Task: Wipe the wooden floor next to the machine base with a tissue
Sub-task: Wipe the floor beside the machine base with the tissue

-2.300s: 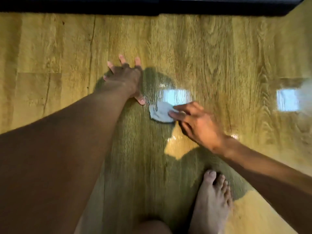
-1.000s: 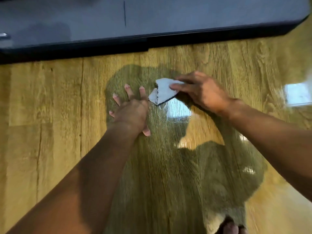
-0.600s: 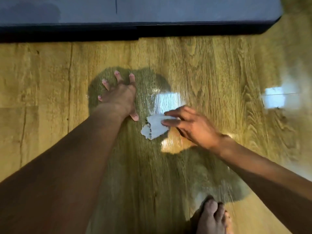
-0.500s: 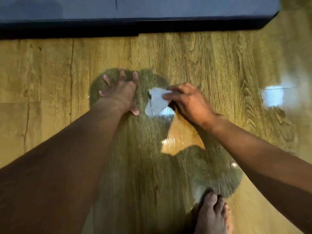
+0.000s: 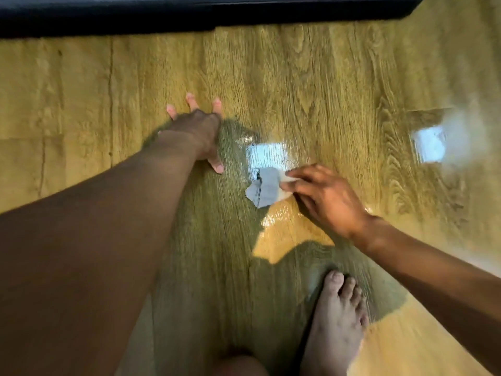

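A crumpled white tissue (image 5: 264, 189) lies flat on the yellow wooden floor (image 5: 311, 85), in the middle of the view. My right hand (image 5: 325, 198) presses it down with the fingertips from the right. My left hand (image 5: 199, 131) is spread flat on the floor to the tissue's upper left, fingers pointing at the dark machine base (image 5: 189, 17) that runs along the top edge. A wide strip of floor lies between the tissue and the base.
My bare right foot (image 5: 336, 321) stands on the floor at the bottom, below the right hand. Bright window reflections (image 5: 429, 143) shine on the glossy boards. My own shadow darkens the floor under the arms.
My right hand has dragged the tissue back toward me, away from the machine base. The left hand stays planted on the floor. The view has tilted down, showing less of the base.
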